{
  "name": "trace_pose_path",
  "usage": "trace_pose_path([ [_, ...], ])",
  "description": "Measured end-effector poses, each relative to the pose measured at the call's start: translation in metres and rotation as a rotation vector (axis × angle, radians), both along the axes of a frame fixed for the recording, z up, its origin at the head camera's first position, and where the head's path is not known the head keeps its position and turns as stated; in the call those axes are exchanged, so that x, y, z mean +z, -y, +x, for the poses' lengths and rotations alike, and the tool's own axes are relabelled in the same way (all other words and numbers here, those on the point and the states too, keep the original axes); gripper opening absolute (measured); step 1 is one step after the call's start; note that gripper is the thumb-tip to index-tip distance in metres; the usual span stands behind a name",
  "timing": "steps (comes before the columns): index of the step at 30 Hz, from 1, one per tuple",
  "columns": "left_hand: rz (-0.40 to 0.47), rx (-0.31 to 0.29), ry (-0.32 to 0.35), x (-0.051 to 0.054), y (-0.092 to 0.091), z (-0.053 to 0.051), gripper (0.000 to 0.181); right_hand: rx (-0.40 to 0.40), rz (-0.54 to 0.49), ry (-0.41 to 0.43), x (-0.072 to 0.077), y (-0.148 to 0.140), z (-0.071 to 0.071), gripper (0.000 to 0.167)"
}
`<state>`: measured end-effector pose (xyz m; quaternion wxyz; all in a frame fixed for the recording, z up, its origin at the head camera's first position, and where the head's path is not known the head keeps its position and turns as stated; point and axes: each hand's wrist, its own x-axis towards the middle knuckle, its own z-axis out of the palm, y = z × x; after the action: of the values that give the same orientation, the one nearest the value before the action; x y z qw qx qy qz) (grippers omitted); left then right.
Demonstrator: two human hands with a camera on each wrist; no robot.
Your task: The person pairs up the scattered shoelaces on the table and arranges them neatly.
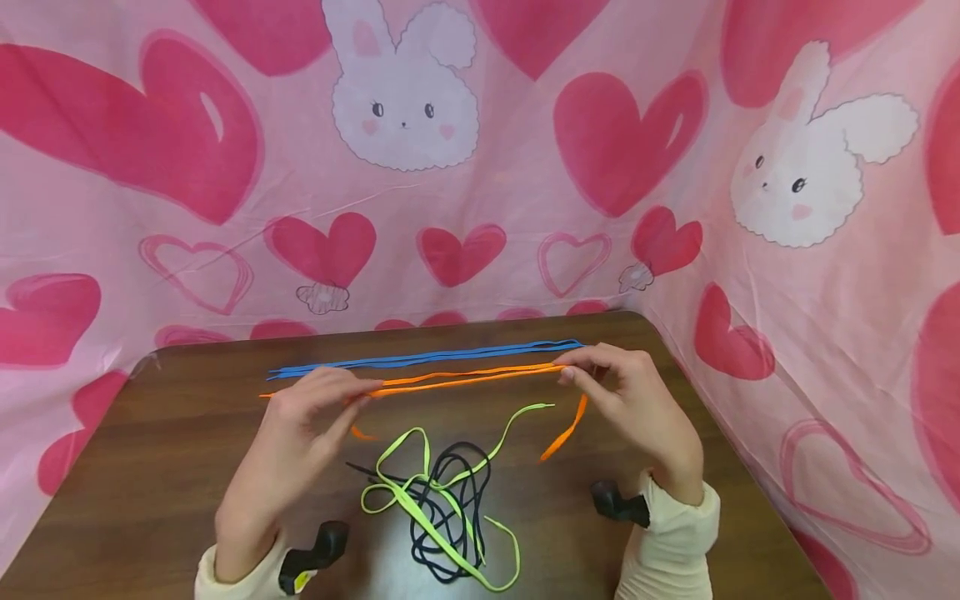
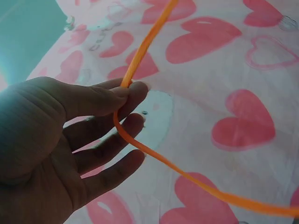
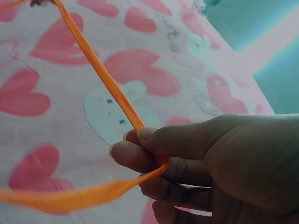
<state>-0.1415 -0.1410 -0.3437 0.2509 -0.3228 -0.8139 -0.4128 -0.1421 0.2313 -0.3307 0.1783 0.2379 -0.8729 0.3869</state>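
An orange shoelace (image 1: 465, 384) stretches sideways between my two hands in the head view. My left hand (image 1: 292, 442) pinches it between thumb and index finger, while the other fingers stay spread in the left wrist view. Thumb and fingers of my right hand (image 1: 637, 404) pinch the lace farther right, and a loose orange tail bends down below that hand. Two orange strands show between the hands; whether both are held I cannot tell. Just behind them, blue shoelaces (image 1: 427, 357) lie lengthwise on the table.
Nearer to me, a lime green shoelace (image 1: 431, 521) lies loosely looped over a tangled black shoelace (image 1: 442, 575) on the brown wooden table (image 1: 150, 467). A pink cloth (image 1: 510, 183) with hearts and rabbits hangs behind and beside the table. Black wrist devices (image 1: 326, 546) are worn on both arms.
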Motion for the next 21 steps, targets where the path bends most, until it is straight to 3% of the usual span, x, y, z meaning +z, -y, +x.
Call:
trace_pose_path([
  [4, -0.031, 0.010, -0.035, -0.006, 0.009, -0.002, 0.014, -0.053, 0.014, -0.007, 0.001, -0.008, 0.000, 0.023],
  [9, -0.055, 0.037, -0.075, -0.017, 0.024, -0.004, 0.049, -0.082, 0.019, 0.003, 0.001, -0.016, -0.002, 0.021],
  [14, -0.065, 0.077, -0.107, -0.025, 0.041, -0.007, 0.053, -0.133, 0.069, 0.023, -0.002, -0.023, -0.007, 0.019],
  [15, -0.072, 0.084, -0.110, -0.027, 0.044, -0.008, 0.052, -0.141, 0.083, 0.034, -0.002, -0.025, -0.008, 0.018],
  [19, -0.121, 0.124, -0.091, -0.033, 0.056, -0.010, 0.011, -0.157, 0.120, 0.102, -0.006, -0.030, -0.014, 0.018],
  [21, -0.152, 0.151, -0.079, -0.037, 0.062, -0.010, 0.024, -0.151, 0.130, 0.132, -0.009, -0.032, -0.017, 0.017],
])
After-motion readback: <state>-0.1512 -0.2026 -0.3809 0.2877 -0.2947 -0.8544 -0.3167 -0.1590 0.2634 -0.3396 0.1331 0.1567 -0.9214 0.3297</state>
